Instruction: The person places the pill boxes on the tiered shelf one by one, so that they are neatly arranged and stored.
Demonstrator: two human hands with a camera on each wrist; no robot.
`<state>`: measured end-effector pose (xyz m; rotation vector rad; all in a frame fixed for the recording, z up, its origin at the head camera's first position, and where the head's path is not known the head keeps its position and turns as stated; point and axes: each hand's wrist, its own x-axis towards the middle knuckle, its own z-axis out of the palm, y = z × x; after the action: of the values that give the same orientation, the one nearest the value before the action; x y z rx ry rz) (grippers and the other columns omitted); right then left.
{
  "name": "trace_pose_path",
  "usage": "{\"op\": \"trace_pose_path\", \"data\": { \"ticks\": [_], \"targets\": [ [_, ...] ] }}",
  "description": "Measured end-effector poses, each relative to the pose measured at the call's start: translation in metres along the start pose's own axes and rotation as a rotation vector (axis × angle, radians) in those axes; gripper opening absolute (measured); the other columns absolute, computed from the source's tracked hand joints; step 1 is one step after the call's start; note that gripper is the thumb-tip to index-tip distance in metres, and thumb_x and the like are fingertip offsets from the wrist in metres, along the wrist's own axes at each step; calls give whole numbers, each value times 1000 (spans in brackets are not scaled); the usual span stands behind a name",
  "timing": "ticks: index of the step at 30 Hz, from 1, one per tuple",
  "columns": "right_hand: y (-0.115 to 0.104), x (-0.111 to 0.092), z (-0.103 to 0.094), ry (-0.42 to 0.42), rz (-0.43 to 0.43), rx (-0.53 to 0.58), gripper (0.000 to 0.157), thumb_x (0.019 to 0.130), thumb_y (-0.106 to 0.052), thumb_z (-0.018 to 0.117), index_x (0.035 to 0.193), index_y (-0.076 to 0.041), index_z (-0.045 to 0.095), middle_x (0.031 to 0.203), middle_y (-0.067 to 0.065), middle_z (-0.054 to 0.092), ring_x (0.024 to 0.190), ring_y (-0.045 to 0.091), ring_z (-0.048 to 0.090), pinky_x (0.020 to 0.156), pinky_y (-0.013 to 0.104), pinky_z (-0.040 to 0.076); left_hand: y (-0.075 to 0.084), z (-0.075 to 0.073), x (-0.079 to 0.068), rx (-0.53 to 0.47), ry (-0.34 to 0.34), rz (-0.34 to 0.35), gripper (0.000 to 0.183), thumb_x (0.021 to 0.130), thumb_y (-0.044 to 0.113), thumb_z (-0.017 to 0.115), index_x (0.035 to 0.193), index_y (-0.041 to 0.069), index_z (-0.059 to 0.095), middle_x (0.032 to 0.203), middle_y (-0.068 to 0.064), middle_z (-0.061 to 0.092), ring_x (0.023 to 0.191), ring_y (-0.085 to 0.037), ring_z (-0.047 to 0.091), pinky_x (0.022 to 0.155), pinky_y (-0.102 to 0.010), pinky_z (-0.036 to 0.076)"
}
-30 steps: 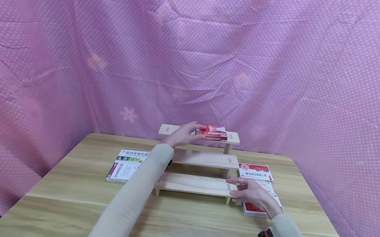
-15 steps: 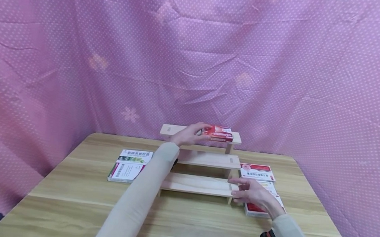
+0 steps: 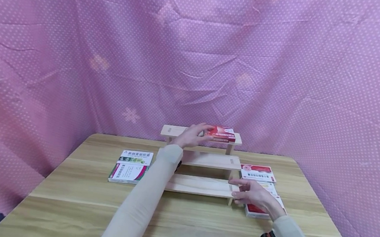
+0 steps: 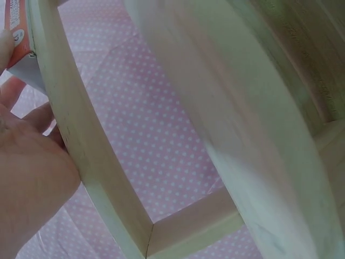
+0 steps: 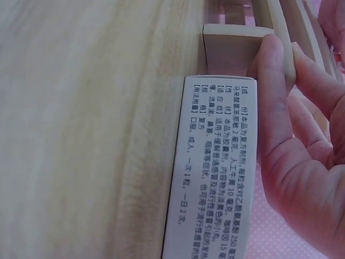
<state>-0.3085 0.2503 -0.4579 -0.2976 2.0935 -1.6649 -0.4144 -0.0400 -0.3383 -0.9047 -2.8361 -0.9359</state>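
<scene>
A three-tier wooden display stand (image 3: 200, 184) stands on the table. On its top tier, toward the right end, lies a red medicine box (image 3: 224, 134). My left hand (image 3: 193, 135) pinches the left end of that box; the left wrist view shows the thumb on the red face of the box (image 4: 18, 35) and fingers behind it. Lower down, my right hand (image 3: 255, 195) grips the right end of the bottom tier, fingers on both sides of the board in the right wrist view. A white printed box side (image 5: 213, 167) lies right beside those fingers.
Left of the stand lie white medicine boxes, a green-banded one (image 3: 136, 155) behind a magenta-edged one (image 3: 127, 171). Several red-and-white boxes (image 3: 258, 173) lie to the right, partly behind the right hand. A pink dotted curtain (image 3: 195, 65) hangs behind the wooden table (image 3: 192, 227).
My left hand has slid the red medicine box a short way right along the top tier. The right hand keeps its hold on the bottom tier.
</scene>
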Motion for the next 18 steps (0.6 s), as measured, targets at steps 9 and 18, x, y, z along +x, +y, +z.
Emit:
{"op": "trace_pose_path", "data": {
  "ticks": [9,18],
  "targets": [
    [3,1,0,14,13,14,61,85,-7,74,141,-1,50,95,9,46,85,19,66,83,34,61,0,2,-1,16,-11,-45,55,99,49,51,149,26,43,163,-10,23,150,-33,18,120,-60,20],
    [1,1,2,44,24,5,61,83,-7,75,140,-3,52,96,10,46,86,21,65,83,35,61,0,3,-2,-3,-6,-60,62,97,51,52,152,29,35,165,-10,16,151,-38,13,121,-62,14]
  ]
}}
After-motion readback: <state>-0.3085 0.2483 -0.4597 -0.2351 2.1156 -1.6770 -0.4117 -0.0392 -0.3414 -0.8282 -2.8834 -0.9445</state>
